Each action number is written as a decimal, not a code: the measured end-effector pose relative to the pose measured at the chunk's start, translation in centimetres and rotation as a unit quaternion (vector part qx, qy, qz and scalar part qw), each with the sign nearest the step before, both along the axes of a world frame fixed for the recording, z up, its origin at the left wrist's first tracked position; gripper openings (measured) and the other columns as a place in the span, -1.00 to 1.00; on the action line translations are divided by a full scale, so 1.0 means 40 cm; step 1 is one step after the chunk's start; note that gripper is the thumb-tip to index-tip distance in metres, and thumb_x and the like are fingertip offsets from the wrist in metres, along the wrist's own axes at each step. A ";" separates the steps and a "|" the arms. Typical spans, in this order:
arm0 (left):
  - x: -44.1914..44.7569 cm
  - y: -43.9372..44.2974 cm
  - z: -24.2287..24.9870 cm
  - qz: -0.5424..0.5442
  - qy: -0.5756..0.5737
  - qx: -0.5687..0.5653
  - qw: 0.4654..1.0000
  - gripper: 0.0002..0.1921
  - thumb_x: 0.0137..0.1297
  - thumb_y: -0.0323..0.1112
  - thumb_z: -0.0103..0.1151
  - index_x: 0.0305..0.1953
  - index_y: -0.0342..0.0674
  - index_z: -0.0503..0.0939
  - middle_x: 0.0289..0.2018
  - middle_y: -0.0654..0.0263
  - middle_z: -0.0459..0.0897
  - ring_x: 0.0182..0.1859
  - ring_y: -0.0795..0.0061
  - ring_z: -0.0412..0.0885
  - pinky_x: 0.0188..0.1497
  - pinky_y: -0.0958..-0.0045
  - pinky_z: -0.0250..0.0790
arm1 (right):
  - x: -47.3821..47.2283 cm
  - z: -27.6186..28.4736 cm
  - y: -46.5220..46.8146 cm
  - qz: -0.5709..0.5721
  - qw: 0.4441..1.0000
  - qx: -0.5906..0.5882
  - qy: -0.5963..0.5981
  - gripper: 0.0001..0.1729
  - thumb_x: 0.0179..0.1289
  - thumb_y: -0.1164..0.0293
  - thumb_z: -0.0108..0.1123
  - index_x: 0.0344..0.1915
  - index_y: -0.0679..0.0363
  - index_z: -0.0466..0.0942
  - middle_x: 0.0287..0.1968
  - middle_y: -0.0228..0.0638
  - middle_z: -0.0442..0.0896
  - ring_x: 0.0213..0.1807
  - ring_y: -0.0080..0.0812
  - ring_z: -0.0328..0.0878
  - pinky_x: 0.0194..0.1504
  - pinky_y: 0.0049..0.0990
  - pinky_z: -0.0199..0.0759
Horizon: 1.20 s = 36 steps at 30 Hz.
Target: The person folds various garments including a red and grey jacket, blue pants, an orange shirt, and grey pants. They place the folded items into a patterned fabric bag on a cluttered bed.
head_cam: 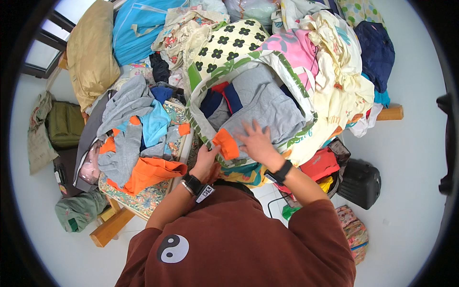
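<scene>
Before me stands an open fabric storage bag point(211, 83) with a green leaf print and a white lining. Inside it lies a grey garment point(265, 104), along with a navy and red piece of clothing point(225, 96). My left hand point(206, 162) grips the bag's near left rim, its thumb beside an orange cuff point(226, 144); its other fingers are partly hidden. My right hand point(259, 144) rests on the grey garment with fingers spread, slightly blurred, holding nothing.
Grey, orange and blue clothes point(123, 154) lie heaped on a floral-covered surface at left. Behind the bag are a flower-print pillow point(233, 41), a blue bag point(138, 32) and a tan pillow point(91, 50). Cream bedding point(344, 104) and a black suitcase point(360, 183) are at right.
</scene>
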<state>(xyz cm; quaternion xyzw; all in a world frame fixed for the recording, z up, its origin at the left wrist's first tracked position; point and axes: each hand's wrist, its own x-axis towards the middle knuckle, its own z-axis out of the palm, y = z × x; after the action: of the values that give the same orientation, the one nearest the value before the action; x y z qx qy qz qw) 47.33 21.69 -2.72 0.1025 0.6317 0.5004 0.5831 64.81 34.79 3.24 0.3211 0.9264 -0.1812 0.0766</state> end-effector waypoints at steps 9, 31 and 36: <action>-0.040 0.033 0.180 0.077 -0.004 0.129 0.989 -0.78 0.38 -0.41 0.13 0.00 -0.28 0.50 -0.20 0.39 0.60 -0.23 0.58 0.56 -0.19 0.53 0.43 | -0.086 -0.068 0.051 0.092 0.971 -0.160 -0.151 -0.35 0.25 0.19 0.19 0.37 -0.30 0.33 0.53 -0.19 0.04 0.52 0.20 -0.14 0.30 0.37 0.01; -0.176 -0.010 0.143 0.050 0.099 0.103 0.989 -0.76 0.38 -0.38 0.15 0.01 -0.31 0.52 -0.20 0.43 0.62 -0.20 0.68 0.52 -0.15 0.55 0.40 | -0.169 -0.207 0.438 -0.333 0.917 0.054 0.212 -0.46 0.14 0.46 0.24 0.10 0.43 0.33 -0.04 0.31 0.54 -0.01 0.28 0.50 0.03 -0.03 0.38; -0.188 0.012 0.092 -0.005 0.196 0.039 0.980 -0.68 0.40 -0.33 0.12 0.10 -0.34 0.46 -0.16 0.36 0.60 -0.13 0.64 0.49 -0.08 0.54 0.40 | -0.167 -0.215 0.466 -0.276 0.926 0.159 0.201 -0.41 0.09 0.51 0.18 0.15 0.46 0.28 -0.05 0.32 0.53 0.02 0.20 0.49 0.11 -0.05 0.33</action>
<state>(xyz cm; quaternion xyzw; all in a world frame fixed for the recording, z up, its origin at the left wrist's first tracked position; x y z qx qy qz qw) 39.80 22.18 0.94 0.2243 0.7135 0.4915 0.4461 58.13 53.42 -5.36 0.5291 0.8135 -0.1064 -0.2167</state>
